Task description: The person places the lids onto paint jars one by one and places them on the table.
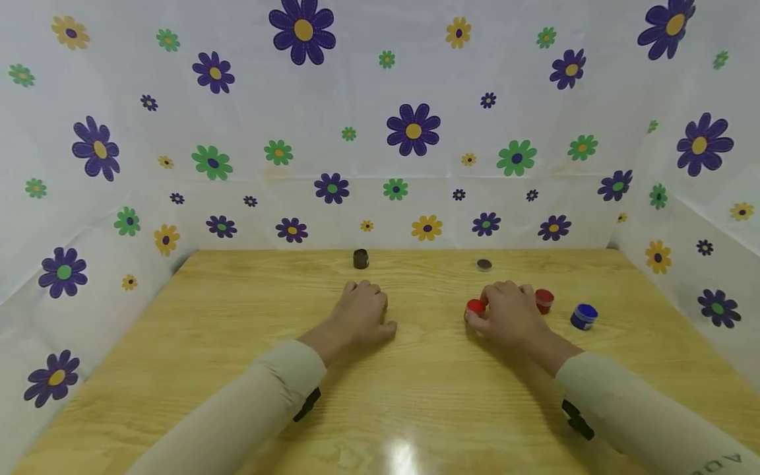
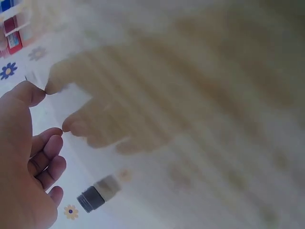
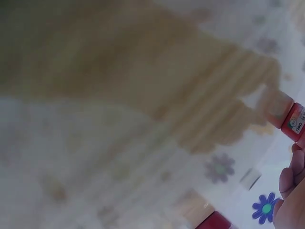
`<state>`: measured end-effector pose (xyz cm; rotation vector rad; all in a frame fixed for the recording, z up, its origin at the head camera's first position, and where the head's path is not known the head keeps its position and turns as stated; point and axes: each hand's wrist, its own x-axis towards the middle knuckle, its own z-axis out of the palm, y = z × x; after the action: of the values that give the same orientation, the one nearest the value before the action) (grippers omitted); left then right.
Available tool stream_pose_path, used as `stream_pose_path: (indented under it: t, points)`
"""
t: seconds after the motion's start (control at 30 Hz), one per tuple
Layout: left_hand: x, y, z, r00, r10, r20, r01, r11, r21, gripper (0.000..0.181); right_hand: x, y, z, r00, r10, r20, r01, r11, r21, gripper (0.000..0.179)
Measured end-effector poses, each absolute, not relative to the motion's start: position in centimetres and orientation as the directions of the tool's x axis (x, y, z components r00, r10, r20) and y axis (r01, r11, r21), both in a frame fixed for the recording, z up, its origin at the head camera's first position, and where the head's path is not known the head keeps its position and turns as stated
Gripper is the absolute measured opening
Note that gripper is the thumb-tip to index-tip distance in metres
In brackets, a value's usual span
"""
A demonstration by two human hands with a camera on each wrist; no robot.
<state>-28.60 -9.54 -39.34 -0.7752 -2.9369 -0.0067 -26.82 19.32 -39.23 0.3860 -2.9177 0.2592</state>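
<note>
In the head view my right hand point(image 1: 510, 315) pinches a small bright red paint jar point(image 1: 475, 307) between thumb and fingers at the tabletop. The right wrist view shows that red jar point(image 3: 294, 119) standing on the glossy surface, with the fingertips at its side. My left hand point(image 1: 359, 314) rests with its fingertips on the table, left of centre. Its fingers are loosely bent and hold nothing, as the left wrist view point(image 2: 28, 143) shows. Beyond the left hand, near the back edge, stands a dark brown or black jar point(image 1: 360, 258).
A darker red jar point(image 1: 543, 301) stands just right of my right hand, and a blue jar point(image 1: 584, 316) farther right. Near the back lies a small flat disc, lid-like and dark in the middle point(image 1: 483, 264). Flower-printed white sheeting point(image 1: 237, 119) encloses the wooden table point(image 1: 392, 396).
</note>
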Motion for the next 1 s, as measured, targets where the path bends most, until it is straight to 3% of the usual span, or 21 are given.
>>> stream_pose_path:
  t: [0.33,0.57,0.73,0.83,1.0]
  points:
    - [-31.4,-10.9,-39.5,-0.901,0.423,0.096,0.425,0.905,0.006,0.034,-29.0,22.4,-38.4,-0.988,-0.078,0.134,-0.096,0.986,-0.134,0.034]
    - [-33.2,-11.9,-39.3,-0.916,0.389,0.099,0.391,0.921,0.002,0.031,-31.3,23.4,-38.1,-0.995,-0.029,0.1,-0.05,0.975,-0.217,0.058]
    - [-34.6,-12.4,-39.4,-0.946,0.31,0.096,0.314,0.949,0.035,0.037,-33.6,22.8,-37.7,-1.0,-0.014,0.007,-0.015,0.965,-0.263,0.069]
    - [-35.5,-12.6,-39.6,-0.968,0.23,0.096,0.237,0.97,0.064,0.045,-35.0,22.3,-37.8,-1.0,0.001,-0.031,0.009,0.966,-0.257,0.067]
    - [-36.8,-12.8,-39.7,-0.986,0.136,0.098,0.146,0.983,0.107,0.054,-36.7,21.8,-38.2,-0.996,0.035,-0.083,0.054,0.969,-0.242,0.048]
